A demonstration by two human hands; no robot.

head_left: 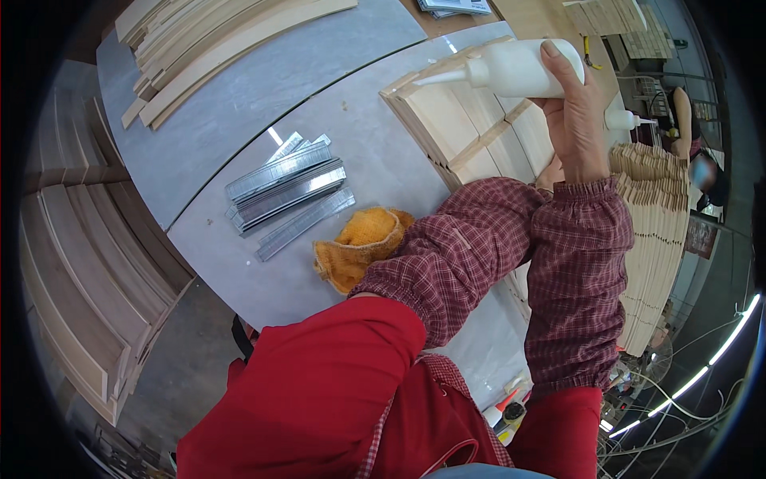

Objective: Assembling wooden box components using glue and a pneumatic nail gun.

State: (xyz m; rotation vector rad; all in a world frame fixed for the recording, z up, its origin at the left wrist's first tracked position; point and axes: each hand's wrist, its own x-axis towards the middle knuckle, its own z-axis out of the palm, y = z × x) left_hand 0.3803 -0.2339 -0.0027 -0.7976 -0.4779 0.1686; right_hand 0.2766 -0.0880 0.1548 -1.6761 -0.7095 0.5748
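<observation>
My right hand [576, 112] grips a white squeeze bottle [511, 69] held on its side, its nozzle pointing left over the edge of a wooden frame [447, 120] of thin slats lying on the grey table [239, 104]. My left hand [547, 174] is almost wholly hidden behind my right forearm; only a sliver shows, resting on the frame. Both forearms wear red checked sleeve covers. I cannot tell what the left hand holds.
Strips of metal staples [287, 188] and an orange cloth [363, 243] lie left of the frame. Curved wooden slats [215, 40] are stacked at the table's far left; more slats [72, 271] stand at left, cut pieces [658, 239] at right. A second white bottle [626, 120] stands behind my hand.
</observation>
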